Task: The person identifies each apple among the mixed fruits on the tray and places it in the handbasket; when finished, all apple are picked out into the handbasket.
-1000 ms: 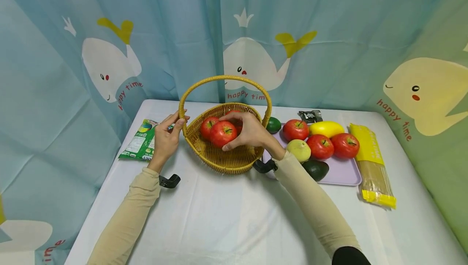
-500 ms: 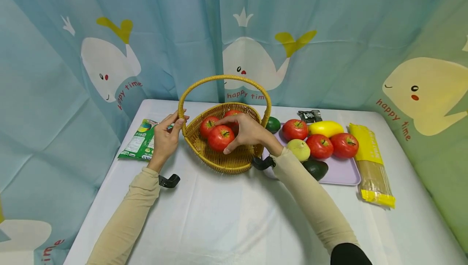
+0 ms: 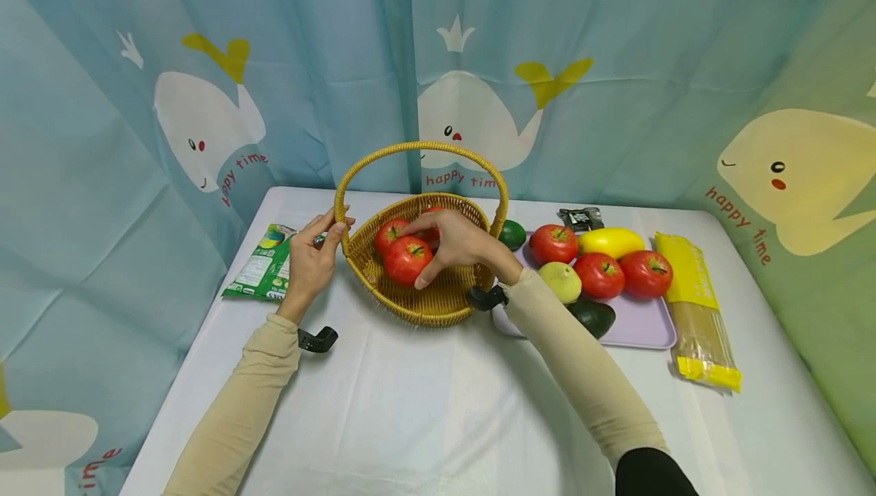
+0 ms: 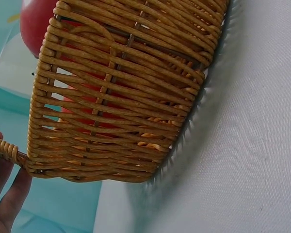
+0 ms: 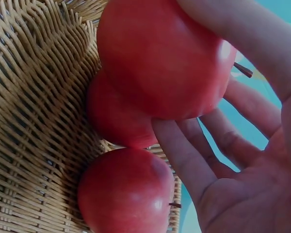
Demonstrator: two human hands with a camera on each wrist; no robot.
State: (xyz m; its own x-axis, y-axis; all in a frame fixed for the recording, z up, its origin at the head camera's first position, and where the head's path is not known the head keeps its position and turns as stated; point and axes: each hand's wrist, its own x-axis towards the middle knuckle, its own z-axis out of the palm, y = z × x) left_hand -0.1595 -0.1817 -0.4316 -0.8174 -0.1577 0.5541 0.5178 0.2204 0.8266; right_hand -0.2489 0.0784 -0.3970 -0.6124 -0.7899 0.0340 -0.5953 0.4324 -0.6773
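Note:
My left hand (image 3: 311, 262) pinches the foot of the arched handle (image 3: 339, 214) on the left of a golden wicker basket (image 3: 420, 313). In the left wrist view its fingers (image 4: 14, 196) curl at the wrapped end of that handle. Inside the basket, my right hand (image 3: 460, 241) grips a red apple (image 3: 407, 262) between thumb and fingers. The right wrist view shows this apple (image 5: 160, 58) held above the wicker floor. Two more red apples lie behind it, one to the left (image 3: 388, 234), the other (image 3: 434, 213) partly hidden by the hand.
To the right, a lilac tray (image 3: 646, 332) bears red apples, a yellow mango-shaped fruit (image 3: 611, 242), a pale green fruit (image 3: 561, 281) and a dark avocado (image 3: 592, 318). Beyond it lies a noodle packet (image 3: 698, 313). A green snack bag (image 3: 260, 268) lies left of the basket.
My right hand has carried the apple slightly left and toward the front inside the basket, uncovering more of the apple behind. My left hand stays at the handle.

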